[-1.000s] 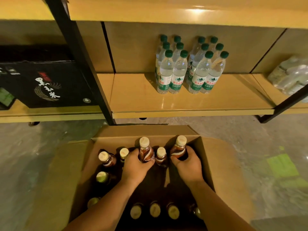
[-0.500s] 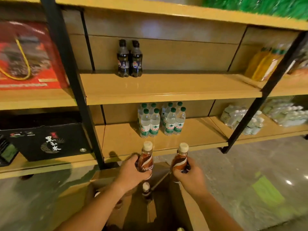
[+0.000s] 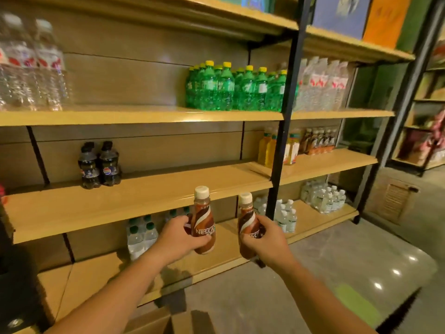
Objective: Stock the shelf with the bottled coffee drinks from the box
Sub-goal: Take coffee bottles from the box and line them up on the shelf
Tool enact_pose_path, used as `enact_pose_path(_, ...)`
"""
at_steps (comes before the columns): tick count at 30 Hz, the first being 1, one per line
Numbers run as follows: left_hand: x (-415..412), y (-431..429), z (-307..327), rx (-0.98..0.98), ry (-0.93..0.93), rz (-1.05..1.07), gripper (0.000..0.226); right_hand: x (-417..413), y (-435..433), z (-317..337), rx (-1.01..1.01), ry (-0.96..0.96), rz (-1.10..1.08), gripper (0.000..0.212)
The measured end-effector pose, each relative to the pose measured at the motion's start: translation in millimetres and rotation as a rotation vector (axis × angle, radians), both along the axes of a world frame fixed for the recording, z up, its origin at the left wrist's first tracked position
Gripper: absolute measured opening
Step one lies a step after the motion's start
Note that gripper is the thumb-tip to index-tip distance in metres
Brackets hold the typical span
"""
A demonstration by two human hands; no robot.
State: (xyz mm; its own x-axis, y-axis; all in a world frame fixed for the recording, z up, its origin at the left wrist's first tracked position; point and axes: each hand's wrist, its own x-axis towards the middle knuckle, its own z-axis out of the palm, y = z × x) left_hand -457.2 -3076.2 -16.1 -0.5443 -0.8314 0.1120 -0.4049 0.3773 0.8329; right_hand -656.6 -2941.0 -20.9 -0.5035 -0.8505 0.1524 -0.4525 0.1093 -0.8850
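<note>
Coffee bottles upright, caps up; left hand, right hand gripping.

Before the shelf, left bottle beside right bottle, the 2 apart; colas stand on it, further left.

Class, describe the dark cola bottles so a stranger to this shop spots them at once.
Start at the yellow-capped green bottles. On the shelf just below, toward its left, stand the dark cola bottles. Only they have black liquid and black caps.

wooden shelf, cola bottles, perhaps four
</note>
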Motion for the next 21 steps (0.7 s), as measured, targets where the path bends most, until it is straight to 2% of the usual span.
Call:
enact_pose_path(3,-60,9,21,-0.004,0.013,-0.064,0.033,-58,21,19,-0.021,0.011,-0.040,0.047)
enact_pose_path(11,-229,26,61,-0.023,0.070,-0.222,0.038,-215,76,49,-0.051,-0.001,-0.148,0.036)
enact_pose_path(18,-385,10,72,-0.046,0.097,-0.302,0.042,-353,70,47,-0.014,0.048,-0.272,0.026)
enact_pose_path(21,-450,-8,73,-0.070,0.115,-0.333,0.040,-415,53,51,-0.009,0.046,-0.277,0.029)
